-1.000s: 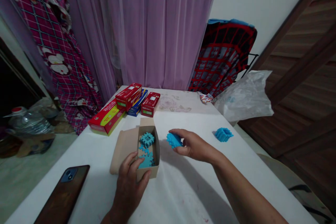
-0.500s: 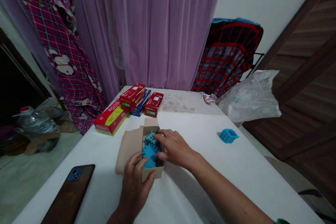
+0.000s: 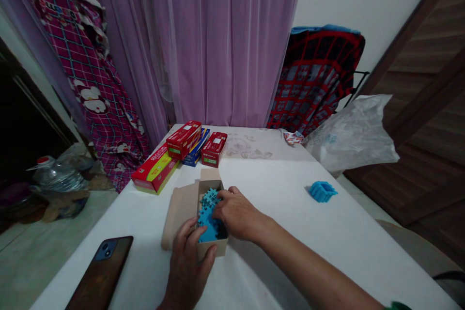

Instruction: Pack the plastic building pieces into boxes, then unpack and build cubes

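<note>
1. Your left hand [image 3: 189, 264] grips the near end of the small cardboard box [image 3: 212, 247]. The thumb lies against its near right corner and the fingers curl over the near rim, closed on the box.
2. Your right hand [image 3: 235, 213] reaches into the box from the right. Its fingers are bent down onto the blue foam puzzle pieces [image 3: 208, 213] inside. They are pressed against the pieces, but you cannot tell whether they pinch one or only push.
3. The box sits on the white table [image 3: 276, 189], near its middle and close to you. Its lid flap [image 3: 180, 213] is folded open to the left.
4. A separate blue foam piece [image 3: 322, 191] lies on the table well apart to the right, touched by neither hand.
5. A phone [image 3: 100, 276] lies face down at the near left edge of the table.
6. Red boxes [image 3: 183, 139] and a red-and-yellow box [image 3: 155, 170] are stacked at the far left of the table.
7. A crumpled plastic bag [image 3: 350, 133] rests at the far right edge, in front of a red patterned cloth [image 3: 316, 82].
</note>
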Action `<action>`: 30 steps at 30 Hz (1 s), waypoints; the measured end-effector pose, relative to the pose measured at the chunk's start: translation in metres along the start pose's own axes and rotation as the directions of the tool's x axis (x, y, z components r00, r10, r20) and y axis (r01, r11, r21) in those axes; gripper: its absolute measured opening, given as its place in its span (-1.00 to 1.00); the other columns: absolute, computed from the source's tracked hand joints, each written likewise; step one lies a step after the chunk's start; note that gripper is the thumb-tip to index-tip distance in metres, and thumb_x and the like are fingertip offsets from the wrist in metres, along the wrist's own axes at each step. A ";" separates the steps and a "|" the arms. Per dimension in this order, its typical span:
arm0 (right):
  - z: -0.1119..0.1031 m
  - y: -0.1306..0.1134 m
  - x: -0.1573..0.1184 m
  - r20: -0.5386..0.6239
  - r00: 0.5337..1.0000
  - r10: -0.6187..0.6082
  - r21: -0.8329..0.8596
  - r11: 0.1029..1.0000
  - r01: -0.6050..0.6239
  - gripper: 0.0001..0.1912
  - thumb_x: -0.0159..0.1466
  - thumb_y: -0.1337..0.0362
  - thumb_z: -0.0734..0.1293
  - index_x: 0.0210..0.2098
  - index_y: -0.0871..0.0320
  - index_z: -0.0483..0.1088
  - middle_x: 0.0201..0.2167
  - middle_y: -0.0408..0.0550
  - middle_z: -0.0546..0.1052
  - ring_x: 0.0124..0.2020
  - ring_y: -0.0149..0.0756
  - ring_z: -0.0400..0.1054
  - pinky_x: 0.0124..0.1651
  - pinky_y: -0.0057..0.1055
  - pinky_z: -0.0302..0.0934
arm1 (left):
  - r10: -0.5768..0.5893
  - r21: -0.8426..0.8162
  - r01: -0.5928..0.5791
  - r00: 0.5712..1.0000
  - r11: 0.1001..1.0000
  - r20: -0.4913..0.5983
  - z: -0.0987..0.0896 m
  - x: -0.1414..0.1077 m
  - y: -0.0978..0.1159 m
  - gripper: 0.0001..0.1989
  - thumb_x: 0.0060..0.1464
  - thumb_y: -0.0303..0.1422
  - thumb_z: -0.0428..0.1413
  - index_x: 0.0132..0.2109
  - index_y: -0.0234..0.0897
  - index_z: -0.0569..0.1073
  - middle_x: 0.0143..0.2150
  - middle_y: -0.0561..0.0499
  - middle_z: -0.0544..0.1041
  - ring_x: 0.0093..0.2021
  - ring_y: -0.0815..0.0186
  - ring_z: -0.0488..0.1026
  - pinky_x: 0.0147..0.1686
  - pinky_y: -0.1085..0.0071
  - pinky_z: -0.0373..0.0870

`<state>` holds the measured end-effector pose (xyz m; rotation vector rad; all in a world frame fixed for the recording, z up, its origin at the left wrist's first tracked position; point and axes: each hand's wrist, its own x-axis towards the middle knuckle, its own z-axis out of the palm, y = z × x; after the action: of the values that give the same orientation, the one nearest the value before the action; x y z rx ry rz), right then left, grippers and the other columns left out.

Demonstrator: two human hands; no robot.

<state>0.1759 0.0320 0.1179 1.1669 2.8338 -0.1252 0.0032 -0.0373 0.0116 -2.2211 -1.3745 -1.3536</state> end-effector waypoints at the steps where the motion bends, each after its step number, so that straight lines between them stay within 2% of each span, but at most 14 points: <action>1: 0.000 -0.001 0.005 0.056 0.998 0.005 -0.034 0.999 -0.003 -0.87 0.27 0.34 0.32 -0.34 0.12 0.53 -0.28 -0.04 0.62 -0.01 -0.13 0.26 -0.08 -0.19 -0.01 | 0.002 0.005 -0.002 1.000 1.000 0.004 0.000 0.000 0.000 -0.69 0.18 -0.38 0.07 0.07 -0.29 0.31 0.09 -0.20 0.36 0.12 0.18 0.37 0.02 0.24 0.48; 3: -0.002 -0.002 0.011 0.136 0.991 0.011 -0.066 0.998 -0.002 -0.88 0.24 0.37 0.33 -0.34 0.13 0.54 -0.28 -0.01 0.62 -0.01 -0.13 0.26 -0.08 -0.19 -0.02 | 0.011 0.009 -0.011 1.000 1.000 0.013 0.000 0.000 0.000 -0.70 0.19 -0.38 0.06 0.06 -0.29 0.31 0.09 -0.20 0.36 0.12 0.18 0.37 0.01 0.24 0.49; 5: -0.005 -0.002 0.010 0.146 0.989 0.020 -0.053 0.998 -0.012 -0.88 0.23 0.38 0.33 -0.32 0.12 0.54 -0.26 -0.01 0.62 -0.02 -0.15 0.26 -0.09 -0.21 -0.03 | 0.017 0.009 -0.017 1.000 1.000 0.015 0.000 0.001 -0.001 -0.71 0.19 -0.38 0.06 0.05 -0.28 0.32 0.08 -0.19 0.36 0.11 0.18 0.37 0.01 0.23 0.49; 10: -0.014 0.008 -0.009 -0.039 0.992 0.121 0.082 0.990 -0.118 -0.80 0.29 0.39 0.26 -0.25 0.08 0.53 -0.23 -0.04 0.61 -0.07 -0.21 0.27 -0.11 -0.24 -0.05 | 0.010 -0.006 -0.010 1.000 1.000 0.020 -0.001 0.001 -0.001 -0.72 0.18 -0.38 0.07 0.04 -0.28 0.32 0.08 -0.20 0.35 0.10 0.18 0.37 0.00 0.25 0.49; 12: -0.015 0.010 -0.015 -0.076 0.990 0.118 0.133 0.985 -0.107 -0.75 0.30 0.41 0.23 -0.22 0.05 0.53 -0.21 -0.07 0.61 -0.06 -0.23 0.26 -0.08 -0.25 -0.06 | 0.007 -0.012 -0.007 1.000 1.000 0.028 -0.002 0.001 0.000 -0.72 0.18 -0.38 0.07 0.04 -0.29 0.32 0.08 -0.21 0.35 0.11 0.18 0.37 0.00 0.24 0.49; 14: -0.012 0.007 -0.016 -0.047 0.998 0.045 0.153 0.987 -0.037 -0.78 0.29 0.39 0.26 -0.23 0.03 0.54 -0.21 -0.08 0.61 -0.05 -0.23 0.25 -0.05 -0.26 -0.07 | 0.007 -0.015 -0.007 1.000 1.000 0.030 -0.001 0.001 0.001 -0.72 0.18 -0.38 0.07 0.04 -0.28 0.32 0.08 -0.21 0.35 0.11 0.17 0.37 0.01 0.23 0.48; 16: -0.008 0.000 -0.012 0.032 0.999 -0.028 0.125 0.992 0.024 -0.85 0.25 0.36 0.31 -0.28 0.06 0.54 -0.23 -0.06 0.61 -0.04 -0.20 0.25 -0.05 -0.25 -0.06 | 0.005 -0.009 -0.005 1.000 1.000 0.023 0.000 0.001 0.000 -0.71 0.19 -0.37 0.07 0.05 -0.28 0.31 0.09 -0.21 0.35 0.11 0.16 0.37 0.02 0.20 0.47; 19: -0.005 -0.007 -0.005 0.089 0.996 -0.033 0.087 0.996 0.025 -0.86 0.22 0.37 0.34 -0.28 0.09 0.56 -0.24 -0.02 0.61 -0.01 -0.16 0.27 -0.04 -0.23 -0.01 | 0.007 -0.010 -0.007 1.000 1.000 0.008 0.001 0.000 -0.002 -0.70 0.20 -0.34 0.07 0.06 -0.24 0.30 0.09 -0.19 0.36 0.09 0.15 0.38 0.01 0.16 0.46; 21: -0.008 -0.001 -0.009 -0.004 1.000 0.009 0.143 0.990 -0.008 -0.76 0.23 0.39 0.31 -0.18 0.04 0.56 -0.18 -0.06 0.61 0.01 -0.19 0.30 0.00 -0.23 0.04 | 0.010 -0.030 -0.010 1.000 0.999 0.003 0.002 0.000 -0.005 -0.68 0.20 -0.31 0.07 0.08 -0.21 0.30 0.09 -0.17 0.37 0.09 0.15 0.39 0.00 0.16 0.46; 23: -0.012 0.019 -0.023 -0.149 0.982 0.120 0.233 0.969 -0.083 -0.67 0.25 0.41 0.26 -0.08 -0.01 0.53 -0.12 -0.11 0.60 0.01 -0.24 0.34 0.06 -0.25 0.08 | 0.015 -0.048 -0.015 1.000 0.999 -0.002 0.004 0.000 -0.008 -0.66 0.19 -0.29 0.08 0.09 -0.19 0.30 0.09 -0.16 0.37 0.08 0.14 0.40 -0.02 0.16 0.46; 25: -0.013 0.052 -0.049 -0.255 0.912 0.322 0.311 0.920 -0.239 -0.63 0.27 0.41 0.22 -0.02 0.01 0.51 -0.07 -0.10 0.59 0.00 -0.27 0.38 0.10 -0.28 0.14 | 0.020 -0.059 -0.021 1.000 0.998 -0.016 0.007 -0.001 -0.012 -0.66 0.18 -0.26 0.10 0.08 -0.17 0.31 0.08 -0.15 0.38 0.06 0.12 0.41 -0.03 0.14 0.46; 26: -0.011 0.072 -0.065 -0.286 0.847 0.449 0.343 0.873 -0.347 -0.63 0.28 0.38 0.22 0.02 0.03 0.49 -0.01 -0.06 0.57 0.02 -0.26 0.39 0.11 -0.29 0.17 | 0.021 -0.061 -0.022 1.000 0.998 -0.023 0.008 -0.001 -0.013 -0.67 0.17 -0.25 0.10 0.07 -0.16 0.32 0.07 -0.15 0.38 0.05 0.12 0.41 -0.04 0.13 0.46; 28: -0.005 0.114 -0.101 -0.311 0.655 0.689 0.344 0.724 -0.598 -0.54 0.27 0.32 0.26 0.16 0.05 0.37 0.11 0.00 0.48 0.10 -0.19 0.35 0.13 -0.24 0.20 | 0.025 -0.063 -0.027 0.999 0.998 -0.032 0.010 -0.001 -0.016 -0.67 0.17 -0.22 0.09 0.06 -0.14 0.32 0.07 -0.14 0.39 0.04 0.11 0.42 -0.03 0.11 0.46; 30: 0.006 0.151 -0.136 -0.283 0.402 0.871 0.289 0.477 -0.830 -0.42 0.26 0.25 0.31 0.27 0.12 0.24 0.20 0.13 0.38 0.17 -0.09 0.30 0.17 -0.20 0.17 | 0.045 -0.057 -0.046 0.999 0.997 -0.021 0.012 -0.001 -0.019 -0.67 0.17 -0.21 0.09 0.06 -0.14 0.33 0.06 -0.14 0.39 0.03 0.11 0.42 -0.02 0.11 0.45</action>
<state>0.3787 0.0433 0.1185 2.7817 2.0362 0.0481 -0.0050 -0.0206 -0.0013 -2.2541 -1.2860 -1.4130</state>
